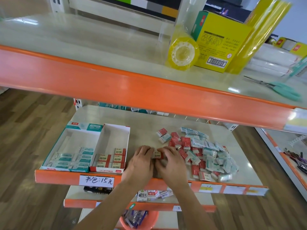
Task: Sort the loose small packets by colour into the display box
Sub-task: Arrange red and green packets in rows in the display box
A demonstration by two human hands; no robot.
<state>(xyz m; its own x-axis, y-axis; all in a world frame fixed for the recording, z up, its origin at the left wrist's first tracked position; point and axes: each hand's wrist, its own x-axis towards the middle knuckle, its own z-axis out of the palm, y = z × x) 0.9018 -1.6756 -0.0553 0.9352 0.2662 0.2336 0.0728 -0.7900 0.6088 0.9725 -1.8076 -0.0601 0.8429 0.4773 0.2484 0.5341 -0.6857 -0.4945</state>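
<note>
I had both hands on one red packet [157, 154], the left hand [140, 161] and right hand [169, 161] each pinching an end, so its long axis ran straight across between my fingertips. The red box [123, 130] lay just left of my left fingers, nearer that hand, with the teal box [54, 150] beyond it. The loose pile [206, 151] sat right of my right fingers. I judged a short leftward carry came next.
</note>
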